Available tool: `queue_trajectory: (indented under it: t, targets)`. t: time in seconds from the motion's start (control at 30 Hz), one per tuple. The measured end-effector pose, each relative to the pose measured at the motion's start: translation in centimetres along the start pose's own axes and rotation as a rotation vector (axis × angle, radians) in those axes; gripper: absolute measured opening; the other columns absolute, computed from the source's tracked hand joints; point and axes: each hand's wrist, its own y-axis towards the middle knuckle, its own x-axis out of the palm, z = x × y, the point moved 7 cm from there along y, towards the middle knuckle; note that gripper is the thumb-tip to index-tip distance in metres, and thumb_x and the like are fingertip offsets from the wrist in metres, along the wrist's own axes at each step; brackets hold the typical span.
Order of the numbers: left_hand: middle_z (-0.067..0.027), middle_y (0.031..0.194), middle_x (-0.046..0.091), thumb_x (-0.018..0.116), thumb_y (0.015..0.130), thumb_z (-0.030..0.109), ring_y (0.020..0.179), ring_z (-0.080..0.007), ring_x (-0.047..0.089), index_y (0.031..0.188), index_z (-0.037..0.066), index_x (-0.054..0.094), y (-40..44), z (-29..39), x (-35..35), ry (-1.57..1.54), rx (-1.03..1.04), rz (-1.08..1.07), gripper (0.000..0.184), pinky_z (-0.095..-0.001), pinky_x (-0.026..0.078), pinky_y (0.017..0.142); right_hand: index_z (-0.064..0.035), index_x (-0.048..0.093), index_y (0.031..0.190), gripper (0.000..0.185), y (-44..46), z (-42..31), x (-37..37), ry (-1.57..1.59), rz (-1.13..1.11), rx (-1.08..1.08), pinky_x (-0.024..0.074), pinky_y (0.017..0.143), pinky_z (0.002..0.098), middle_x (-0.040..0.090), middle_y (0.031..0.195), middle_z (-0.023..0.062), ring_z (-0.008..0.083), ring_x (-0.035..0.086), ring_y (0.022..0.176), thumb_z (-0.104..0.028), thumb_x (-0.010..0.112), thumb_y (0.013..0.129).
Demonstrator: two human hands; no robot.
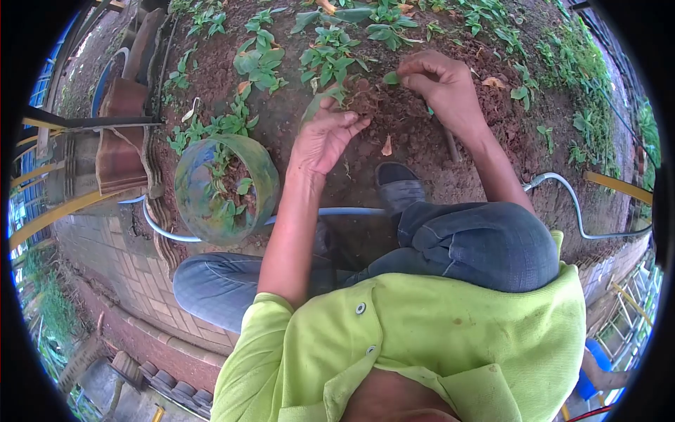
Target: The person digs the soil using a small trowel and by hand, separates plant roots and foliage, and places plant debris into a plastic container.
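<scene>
Green sprigs (245,186) lie in the tub (264,166) — seemingly a start, many plants (329,56) left. Right hand (446,88) pinches a leaf (391,78); left hand (325,137) — grip I can't tell.

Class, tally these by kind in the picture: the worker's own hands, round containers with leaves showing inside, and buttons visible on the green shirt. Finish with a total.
Hands, left hand and right hand: 2
Round container: 1
Buttons, upper button and lower button: 2
Total: 5

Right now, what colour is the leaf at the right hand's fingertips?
The leaf is green; the head view shows it.
</scene>
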Motion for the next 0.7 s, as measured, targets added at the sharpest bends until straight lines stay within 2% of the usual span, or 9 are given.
queue_trajectory:
  t: [0.03,0.13,0.2,0.23,0.3,0.33,0.4,0.5,0.7]
  targets:
    - [-0.0161,0.116,0.060,0.057,0.082,-0.008,0.104,-0.0228,0.062,0.120,0.005,0.052,-0.1,0.0,0.1,-0.001,0.000,0.006,0.041,-0.0460,0.052,0.093,0.0018,0.070,0.088,0.015,-0.2,-0.2,0.1,0.003,-0.005,0.003,0.0511,0.077,0.0315,0.069,0.089,0.0102,0.0192,0.064,0.081,-0.009,0.063,0.080]
    - [-0.0144,0.113,0.062,0.058,0.081,-0.009,0.103,-0.0227,0.062,0.112,0.006,0.054,0.2,0.0,0.6,-0.025,-0.002,0.034,0.035,-0.0496,0.050,0.094,0.0016,0.070,0.093,0.021,-0.7,-2.8,0.8,-0.342,-0.043,-0.225,0.0506,0.080,0.0324,0.069,0.095,0.0125,0.0215,0.065,0.087,-0.014,0.066,0.080]
    - [-0.0112,0.109,0.063,0.061,0.081,-0.007,0.102,-0.0225,0.062,0.108,0.007,0.055,0.2,-0.3,0.8,0.057,-0.014,0.079,0.031,-0.0464,0.049,0.095,0.0022,0.068,0.099,0.028,-1.2,-1.4,2.6,0.011,-0.242,0.215,0.0504,0.082,0.0309,0.070,0.097,0.0140,0.0205,0.066,0.090,-0.017,0.069,0.079]
    - [-0.0112,0.109,0.063,0.061,0.081,-0.007,0.102,-0.0225,0.062,0.108,0.007,0.055,0.2,-0.6,1.1,0.056,-0.015,0.078,0.031,-0.0464,0.049,0.095,0.0034,0.067,0.102,0.034,-1.5,-2.1,3.1,0.219,-0.243,0.242,0.0516,0.075,0.0294,0.070,0.091,0.0138,0.0167,0.065,0.081,-0.020,0.071,0.078]
    - [-0.0087,0.109,0.063,0.067,0.080,-0.002,0.103,-0.0204,0.061,0.111,0.005,0.057,0.0,-0.5,1.0,0.383,-0.014,0.180,0.034,-0.0395,0.048,0.094,0.0043,0.067,0.101,0.034,-1.4,-1.0,3.3,0.246,-0.235,0.265,0.0517,0.070,0.0287,0.069,0.087,0.0127,0.0148,0.064,0.076,-0.019,0.071,0.077]
    - [-0.0087,0.109,0.063,0.067,0.080,-0.002,0.103,-0.0204,0.061,0.111,0.005,0.057,0.0,-0.5,1.3,0.384,-0.014,0.180,0.034,-0.0395,0.048,0.094,0.0053,0.067,0.100,0.033,-1.4,-0.5,3.4,0.274,-0.229,0.288,0.0517,0.065,0.0279,0.069,0.084,0.0116,0.0128,0.063,0.070,-0.019,0.070,0.077]
    - [-0.0066,0.110,0.062,0.071,0.078,0.001,0.102,-0.0178,0.059,0.115,0.002,0.058,0.0,0.3,2.6,0.650,0.080,0.129,0.039,-0.0340,0.047,0.093,0.0054,0.067,0.098,0.032,-1.5,-0.4,3.4,0.260,-0.226,0.303,0.0510,0.062,0.0279,0.068,0.081,0.0105,0.0119,0.061,0.066,-0.018,0.069,0.076]
    - [-0.0067,0.112,0.061,0.072,0.077,0.000,0.104,-0.0168,0.057,0.117,0.000,0.058,-0.3,0.7,3.2,0.767,0.058,0.143,0.043,-0.0328,0.047,0.093,0.0059,0.067,0.096,0.031,-1.4,0.5,3.6,0.199,-0.222,0.308,0.0501,0.058,0.0276,0.067,0.078,0.0092,0.0112,0.060,0.062,-0.017,0.068,0.076]
    - [-0.0074,0.112,0.061,0.070,0.077,-0.006,0.101,-0.0179,0.059,0.116,0.000,0.058,0.0,0.2,2.4,0.655,0.078,0.119,0.041,-0.0329,0.050,0.090,0.0074,0.066,0.094,0.030,-1.3,1.0,3.8,0.210,-0.235,0.288,0.0497,0.056,0.0268,0.067,0.077,0.0093,0.0116,0.061,0.062,-0.015,0.067,0.075]
